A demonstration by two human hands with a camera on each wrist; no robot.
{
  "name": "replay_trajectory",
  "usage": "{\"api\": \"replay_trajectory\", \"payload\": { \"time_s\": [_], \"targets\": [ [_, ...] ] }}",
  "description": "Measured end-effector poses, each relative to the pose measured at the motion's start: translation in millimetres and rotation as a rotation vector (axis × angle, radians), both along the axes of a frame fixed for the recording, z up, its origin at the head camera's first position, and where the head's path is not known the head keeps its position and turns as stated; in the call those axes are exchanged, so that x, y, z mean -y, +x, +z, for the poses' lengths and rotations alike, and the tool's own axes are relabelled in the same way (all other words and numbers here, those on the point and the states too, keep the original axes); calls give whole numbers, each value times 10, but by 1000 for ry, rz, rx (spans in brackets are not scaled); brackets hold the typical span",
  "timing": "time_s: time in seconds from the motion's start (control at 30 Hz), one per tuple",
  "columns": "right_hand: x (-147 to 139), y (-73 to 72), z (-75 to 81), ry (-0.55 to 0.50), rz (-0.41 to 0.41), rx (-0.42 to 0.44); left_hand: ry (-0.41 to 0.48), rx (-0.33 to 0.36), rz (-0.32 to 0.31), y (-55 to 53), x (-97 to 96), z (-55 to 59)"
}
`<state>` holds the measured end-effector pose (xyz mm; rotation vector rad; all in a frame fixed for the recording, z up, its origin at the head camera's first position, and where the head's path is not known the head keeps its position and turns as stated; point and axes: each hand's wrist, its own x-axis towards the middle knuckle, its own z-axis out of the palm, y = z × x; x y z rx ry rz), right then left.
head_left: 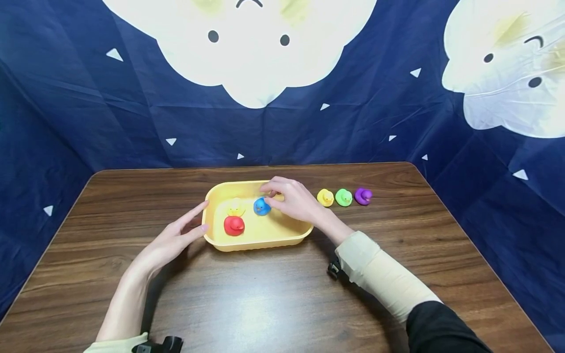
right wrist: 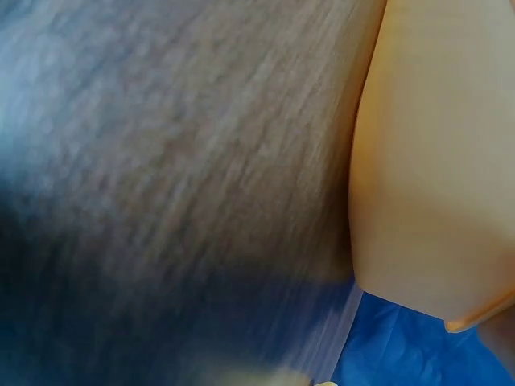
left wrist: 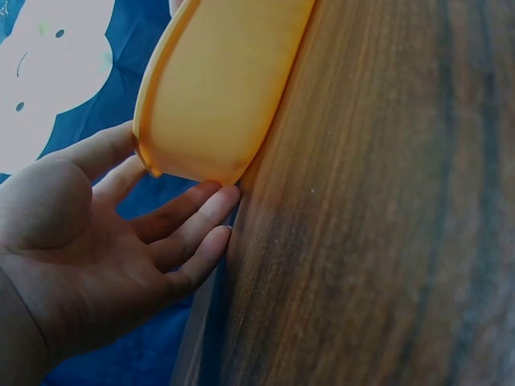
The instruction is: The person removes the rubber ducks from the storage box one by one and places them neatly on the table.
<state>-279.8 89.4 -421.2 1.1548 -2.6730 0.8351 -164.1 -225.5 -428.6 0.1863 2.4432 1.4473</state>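
Note:
A yellow plastic tray [head_left: 278, 235] holds a blue rubber duck [head_left: 262, 207], a red rubber duck [head_left: 234, 226] and a yellow rubber duck [head_left: 236, 208]. The right hand [head_left: 293, 198] reaches in over the tray's right part. Its thumb tip is right at the blue duck's upper right side, and the bent forefinger is above it with a gap between. At the tray's left end, the left hand [head_left: 169, 241] rests its extended fingers and thumb against the rim and wall. In the left wrist view those fingertips touch the tray's outer wall [left wrist: 217, 96].
Right of the tray a second yellow duck [head_left: 325, 197], a green duck [head_left: 343, 197] and a purple duck [head_left: 363, 196] stand in a row on the wooden table [head_left: 247, 299]. Behind the table hangs a dark blue cloth [head_left: 176, 117] with white cloud faces.

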Motion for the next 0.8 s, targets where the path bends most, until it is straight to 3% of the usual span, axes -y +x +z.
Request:
{"api": "replay_trajectory", "payload": {
  "time_s": [0.4,0.8],
  "targets": [
    [5,-7,-5,117,59,-81,-6,1,0,1,-1,5],
    [16,-14,-2,182,114,-67,-4,12,5,-5,2,-9]
  ]
}}
